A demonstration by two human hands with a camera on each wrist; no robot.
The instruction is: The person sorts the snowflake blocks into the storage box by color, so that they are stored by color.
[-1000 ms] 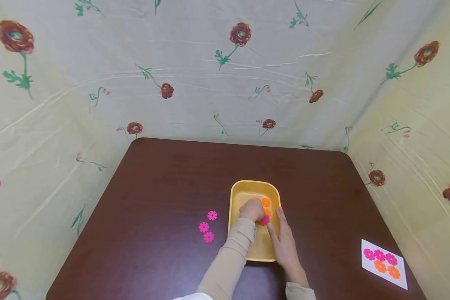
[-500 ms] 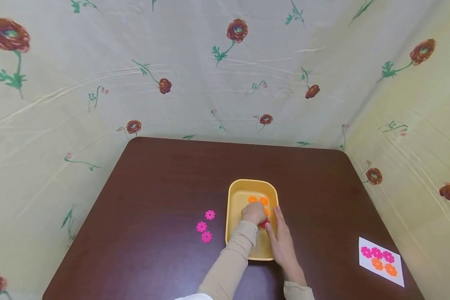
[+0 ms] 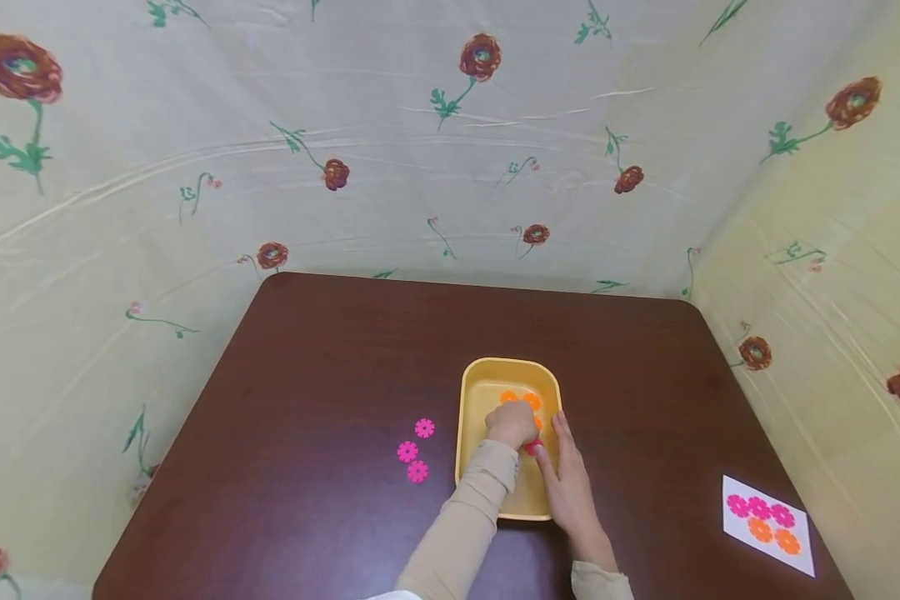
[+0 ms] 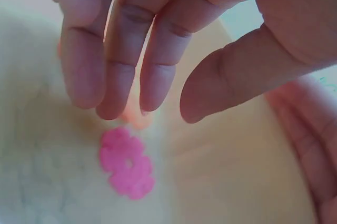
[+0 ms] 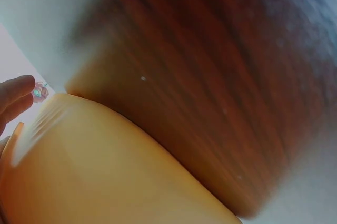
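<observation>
Pink flower piece point(image 4: 126, 163) lay on the floor of the yellow tray point(image 3: 474, 387), just under my left hand point(image 3: 510, 423); fingers loosely bent, apart from the thumb, gripping nothing. Orange pieces point(image 3: 520, 399) lay beyond it. My right hand point(image 3: 566, 483) rested flat along the tray's right rim, fingers straight. Three pink pieces point(image 3: 416, 451) sat on the bench point(image 3: 330, 367), left of the tray.

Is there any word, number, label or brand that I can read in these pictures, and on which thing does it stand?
There is no readable text in any view.
The white card at the table's right corner carries only pink and orange flower shapes, no letters.
The yellow tray, the pink flower piece under the left hand and the flowered cloth walls show no writing either.
</observation>
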